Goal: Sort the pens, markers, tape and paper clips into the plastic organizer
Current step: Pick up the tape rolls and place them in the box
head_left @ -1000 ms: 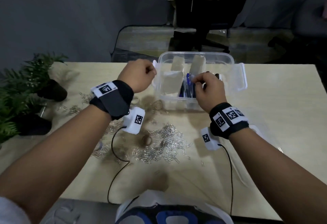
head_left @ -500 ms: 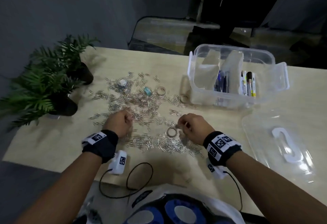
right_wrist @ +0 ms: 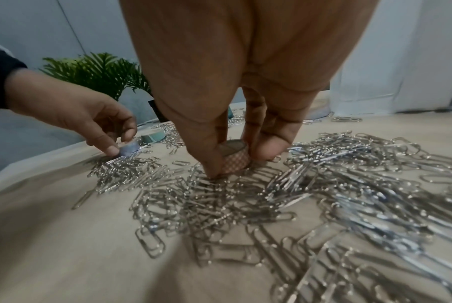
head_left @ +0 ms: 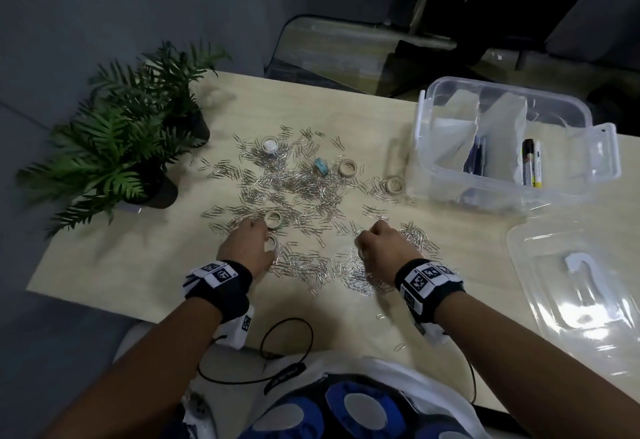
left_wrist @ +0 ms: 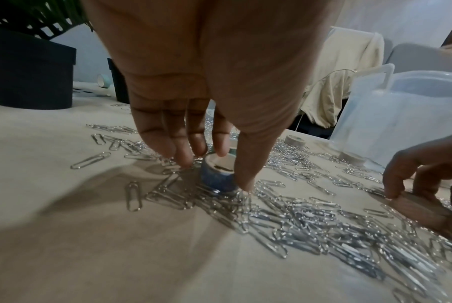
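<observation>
Step in hand: picking tape rolls out of the paper clips (head_left: 304, 196) scattered on the bench (head_left: 138, 265). Left hand (head_left: 247, 246): fingers (left_wrist: 183, 151) and thumb close round a small blue tape roll (left_wrist: 218, 178) sitting on the clips. Right hand (head_left: 384, 248): fingers (right_wrist: 268, 147) pinch a patterned tape roll (right_wrist: 235, 158), also in the clips. Organizer (head_left: 429, 147) stands open at far right, pens and markers already inside. Next move, as judged: lift both rolls clear without snagging clips, carry to a free compartment.
</observation>
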